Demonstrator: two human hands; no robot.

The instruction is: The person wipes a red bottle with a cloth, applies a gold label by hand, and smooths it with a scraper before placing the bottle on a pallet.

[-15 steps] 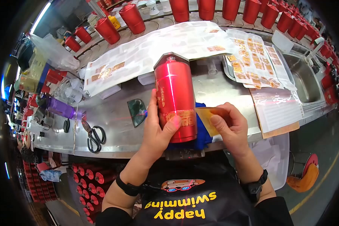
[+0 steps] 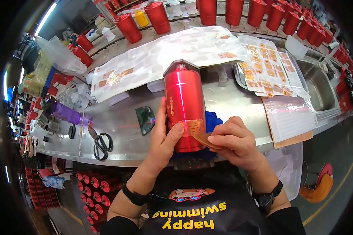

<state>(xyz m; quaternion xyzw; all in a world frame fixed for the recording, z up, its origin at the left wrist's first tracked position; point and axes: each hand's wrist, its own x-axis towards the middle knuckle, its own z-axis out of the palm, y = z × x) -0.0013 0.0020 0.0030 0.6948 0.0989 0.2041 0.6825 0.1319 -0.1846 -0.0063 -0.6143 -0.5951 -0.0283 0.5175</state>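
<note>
A glossy red canister (image 2: 184,98) with gold lettering lies on the steel bench with its narrow neck pointing away from me. My left hand (image 2: 161,137) grips its left side near the base, the thumb beside the gold patch. In my right hand (image 2: 237,143) is a thin amber scraper (image 2: 204,140), pinched between thumb and fingers, its edge against the patch at the canister's lower right. Under and beside the canister is a blue cloth (image 2: 213,120). A dark green flat piece (image 2: 145,119) rests left of my left hand.
Black scissors (image 2: 102,145) and a purple bottle (image 2: 65,112) lie at the left. Behind the canister spreads a white sticker sheet (image 2: 153,55). Gold label sheets (image 2: 266,66), papers (image 2: 292,115) and a sink (image 2: 319,84) are at the right. Red canisters (image 2: 234,11) line the conveyor.
My right hand has brought the scraper left onto the canister, turning it flatter. Canisters on the conveyor have shifted right. The view has moved slightly.
</note>
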